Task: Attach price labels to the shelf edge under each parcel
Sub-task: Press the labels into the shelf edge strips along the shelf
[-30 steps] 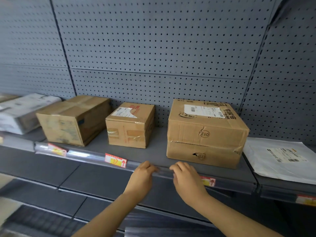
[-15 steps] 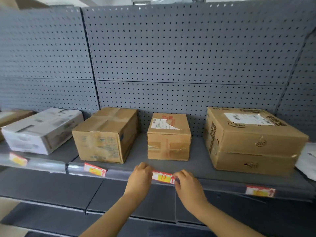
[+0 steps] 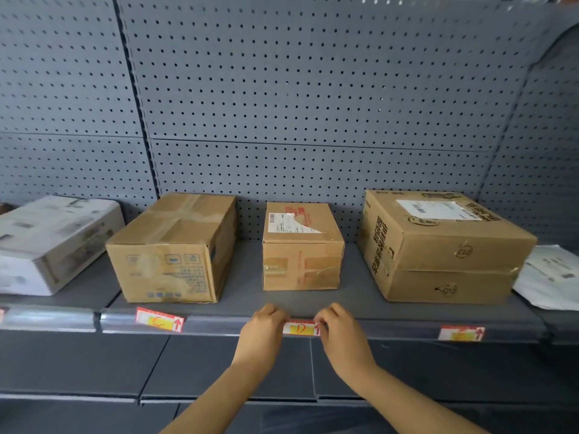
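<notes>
The middle price label, red and yellow, sits on the shelf edge directly below the small cardboard box; the left hand has its grip curled onto the label's left end, and the right hand has its grip curled onto the right end; the label lies between the two, touching both; a tilted price label sits under the taped cardboard box; a third price label sits under the large cardboard box.
</notes>
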A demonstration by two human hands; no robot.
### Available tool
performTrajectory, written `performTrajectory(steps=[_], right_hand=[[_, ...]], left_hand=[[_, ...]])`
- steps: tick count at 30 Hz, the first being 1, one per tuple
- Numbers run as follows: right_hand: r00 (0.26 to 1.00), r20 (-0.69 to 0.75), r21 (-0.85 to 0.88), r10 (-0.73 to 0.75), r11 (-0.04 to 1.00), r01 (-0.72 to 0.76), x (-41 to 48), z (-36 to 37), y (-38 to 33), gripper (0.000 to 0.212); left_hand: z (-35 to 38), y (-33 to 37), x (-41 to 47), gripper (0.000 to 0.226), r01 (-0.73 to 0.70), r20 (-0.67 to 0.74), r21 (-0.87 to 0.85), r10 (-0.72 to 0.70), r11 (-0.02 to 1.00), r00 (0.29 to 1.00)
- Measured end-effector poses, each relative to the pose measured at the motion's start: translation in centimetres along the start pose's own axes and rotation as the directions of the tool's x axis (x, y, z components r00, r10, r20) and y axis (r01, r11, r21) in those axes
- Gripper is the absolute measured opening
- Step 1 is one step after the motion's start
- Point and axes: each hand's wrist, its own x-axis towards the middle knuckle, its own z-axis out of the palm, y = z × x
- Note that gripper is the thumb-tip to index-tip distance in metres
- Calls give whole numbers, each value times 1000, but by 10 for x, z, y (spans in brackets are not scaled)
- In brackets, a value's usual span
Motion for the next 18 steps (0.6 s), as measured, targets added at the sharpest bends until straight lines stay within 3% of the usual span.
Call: performTrajectory(steps=[14, 18], right_hand=[[986, 73, -186, -150, 969, 161, -7, 7, -6, 30], [979, 93, -293, -183, 934, 202, -12, 9, -10, 33]], left_hand=[[4, -1, -17, 49, -139, -50, 113, 146, 984, 988], [9, 2, -25, 66, -138, -21, 134, 142, 981, 990]])
